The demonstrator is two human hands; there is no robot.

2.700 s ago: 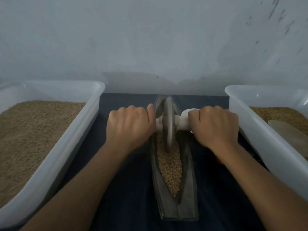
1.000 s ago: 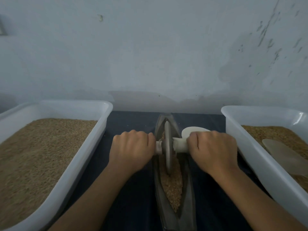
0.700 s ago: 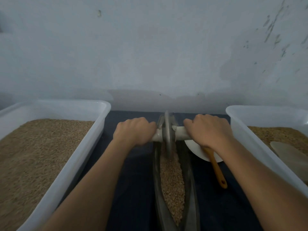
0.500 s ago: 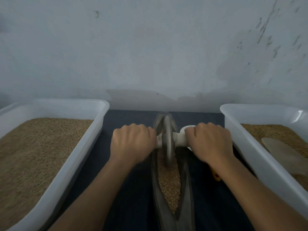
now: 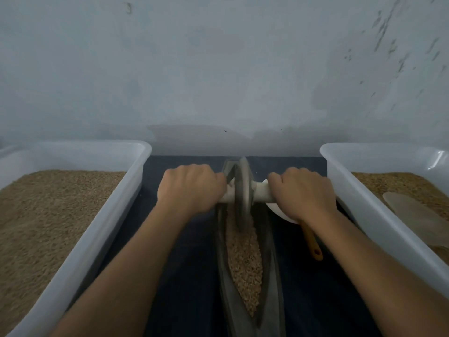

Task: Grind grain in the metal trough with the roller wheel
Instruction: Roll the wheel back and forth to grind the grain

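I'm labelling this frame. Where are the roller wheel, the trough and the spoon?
roller wheel (image 5: pixel 243 190): head view, disc face.
trough (image 5: pixel 267 242): head view, right inner wall.
spoon (image 5: pixel 313 244): head view, orange handle.

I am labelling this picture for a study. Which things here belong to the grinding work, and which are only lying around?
In use:
- left hand and right hand, each gripping the white axle
- roller wheel
- metal trough
- grain in the trough

Lying about:
- left tub of grain
- right tub of grain, scoop inside
- white spoon, orange handle

dull metal trough (image 5: pixel 267 276); translucent glossy plastic tubs (image 5: pixel 364 215)
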